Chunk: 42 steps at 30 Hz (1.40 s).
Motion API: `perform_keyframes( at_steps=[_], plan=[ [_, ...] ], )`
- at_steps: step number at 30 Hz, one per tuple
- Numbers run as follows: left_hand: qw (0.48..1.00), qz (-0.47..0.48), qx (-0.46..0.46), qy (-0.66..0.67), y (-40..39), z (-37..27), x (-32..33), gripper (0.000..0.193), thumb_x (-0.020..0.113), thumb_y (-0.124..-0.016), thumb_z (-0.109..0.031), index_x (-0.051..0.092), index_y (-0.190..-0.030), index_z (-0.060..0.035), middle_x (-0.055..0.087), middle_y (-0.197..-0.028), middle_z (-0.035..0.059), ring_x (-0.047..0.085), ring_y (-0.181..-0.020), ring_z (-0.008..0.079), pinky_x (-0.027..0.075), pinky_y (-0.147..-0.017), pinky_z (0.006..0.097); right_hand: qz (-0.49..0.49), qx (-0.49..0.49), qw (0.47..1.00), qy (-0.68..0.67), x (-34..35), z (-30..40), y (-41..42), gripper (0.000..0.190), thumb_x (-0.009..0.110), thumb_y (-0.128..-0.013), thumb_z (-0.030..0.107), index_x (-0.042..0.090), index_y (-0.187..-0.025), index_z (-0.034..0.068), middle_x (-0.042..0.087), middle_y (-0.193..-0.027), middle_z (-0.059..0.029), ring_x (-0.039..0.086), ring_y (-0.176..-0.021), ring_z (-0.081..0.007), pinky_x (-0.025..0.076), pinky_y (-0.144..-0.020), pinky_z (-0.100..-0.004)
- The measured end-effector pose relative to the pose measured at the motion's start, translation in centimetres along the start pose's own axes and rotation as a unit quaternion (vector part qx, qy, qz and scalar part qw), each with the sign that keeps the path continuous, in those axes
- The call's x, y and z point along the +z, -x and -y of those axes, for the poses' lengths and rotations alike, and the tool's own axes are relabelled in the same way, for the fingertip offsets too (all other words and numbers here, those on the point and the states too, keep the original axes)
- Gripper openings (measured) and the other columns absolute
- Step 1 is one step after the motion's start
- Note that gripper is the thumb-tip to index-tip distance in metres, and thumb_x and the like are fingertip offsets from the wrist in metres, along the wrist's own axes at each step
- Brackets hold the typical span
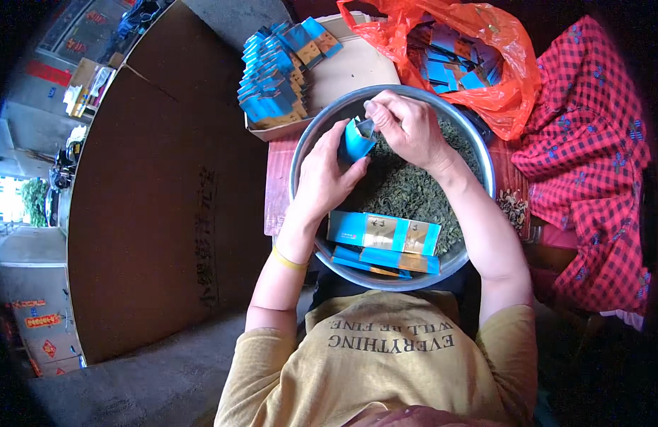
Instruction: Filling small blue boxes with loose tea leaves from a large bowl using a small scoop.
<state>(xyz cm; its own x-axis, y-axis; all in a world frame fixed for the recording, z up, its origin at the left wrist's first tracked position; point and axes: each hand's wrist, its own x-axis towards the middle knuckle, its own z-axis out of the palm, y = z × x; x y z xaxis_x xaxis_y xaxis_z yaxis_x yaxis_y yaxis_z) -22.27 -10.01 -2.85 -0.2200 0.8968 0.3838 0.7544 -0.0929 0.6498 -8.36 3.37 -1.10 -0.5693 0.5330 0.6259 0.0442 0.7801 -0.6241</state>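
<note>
My left hand (329, 165) holds a small blue packet (357, 143) upright over a round metal basin (489, 160), its mouth facing up. At that mouth are the fingers of my right hand (406, 125), pinched on something dark that I cannot make out, perhaps part of the packet. Dark green dried leaves (414, 189), like tea, fill much of the basin. Several flat blue and gold packets (382, 232) lie inside the basin's near edge, on the leaves.
Beyond the basin stands a shallow cardboard box (355, 64) with blue and gold packets (275, 80) piled at its left. A red plastic bag (521, 91) holds more packets. Red checked cloth (590, 160) lies at right, near small brown scraps (513, 208). A large brown board (147, 213) stands left.
</note>
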Motion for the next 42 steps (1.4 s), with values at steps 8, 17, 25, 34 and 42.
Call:
perform_keyframes(
  at_steps=[8, 17, 25, 34, 42],
  plan=[
    [1.000, 0.007, -0.001, -0.005, -0.4, -0.7, -0.1, 0.066, 0.078, -0.078, -0.016, 0.048, -0.134, 0.0022, 0.058, -0.126, 0.0222, 0.055, -0.120, 0.0325, 0.043, -0.103, 0.0394, -0.082, 0.117, 0.989, 0.047, -3.2, -2.0, -0.8, 0.030, 0.055, -0.099, 0.028, 0.064, -0.087, 0.002, 0.065, -0.071, -0.0060, 0.063, -0.067, -0.0125, 0.049, -0.061, -0.0292],
    [0.998, -0.025, 0.010, 0.053, -0.4, -0.7, -0.4, 0.064, 0.070, -0.077, -0.013, 0.047, -0.135, 0.0013, 0.057, -0.127, 0.0225, 0.055, -0.122, 0.0350, 0.041, -0.104, 0.0408, 0.119, 0.026, 0.993, 0.005, -2.5, -0.5, -0.5, 0.021, 0.054, -0.076, 0.000, 0.062, -0.095, 0.003, 0.058, -0.125, -0.0128, 0.054, -0.119, -0.0295, 0.041, -0.103, -0.0387],
    [0.996, -0.020, 0.032, 0.076, -0.5, -1.2, -0.7, 0.054, 0.065, -0.080, -0.011, 0.050, -0.131, -0.0016, 0.063, -0.114, 0.0240, 0.062, -0.111, 0.0350, 0.046, -0.096, 0.0408, 0.145, -0.050, 0.988, -0.013, -1.2, 2.0, 0.1, 0.014, 0.072, -0.078, 0.012, 0.066, -0.089, 0.005, 0.056, -0.131, -0.0120, 0.049, -0.127, -0.0312, 0.040, -0.105, -0.0422],
    [0.997, 0.064, -0.028, 0.041, -0.4, -1.3, -0.5, 0.031, 0.070, -0.081, -0.011, 0.063, -0.111, -0.0054, 0.068, -0.087, 0.0209, 0.068, -0.083, 0.0369, 0.053, -0.074, 0.0420, 0.192, -0.053, 0.978, 0.063, -2.2, 2.3, 0.5, 0.020, 0.063, -0.074, 0.014, 0.066, -0.081, -0.005, 0.049, -0.141, -0.0154, 0.042, -0.134, -0.0331, 0.035, -0.110, -0.0442],
    [0.997, 0.074, -0.005, -0.011, -0.1, -0.4, 0.1, 0.024, 0.071, -0.080, -0.014, 0.063, -0.101, -0.0058, 0.065, -0.078, 0.0208, 0.066, -0.076, 0.0388, 0.052, -0.067, 0.0454, 0.216, -0.037, 0.973, 0.069, -1.4, 2.8, 1.1, 0.018, 0.060, -0.071, 0.008, 0.065, -0.082, -0.005, 0.053, -0.136, -0.0134, 0.050, -0.126, -0.0319, 0.042, -0.104, -0.0416]
  ],
)
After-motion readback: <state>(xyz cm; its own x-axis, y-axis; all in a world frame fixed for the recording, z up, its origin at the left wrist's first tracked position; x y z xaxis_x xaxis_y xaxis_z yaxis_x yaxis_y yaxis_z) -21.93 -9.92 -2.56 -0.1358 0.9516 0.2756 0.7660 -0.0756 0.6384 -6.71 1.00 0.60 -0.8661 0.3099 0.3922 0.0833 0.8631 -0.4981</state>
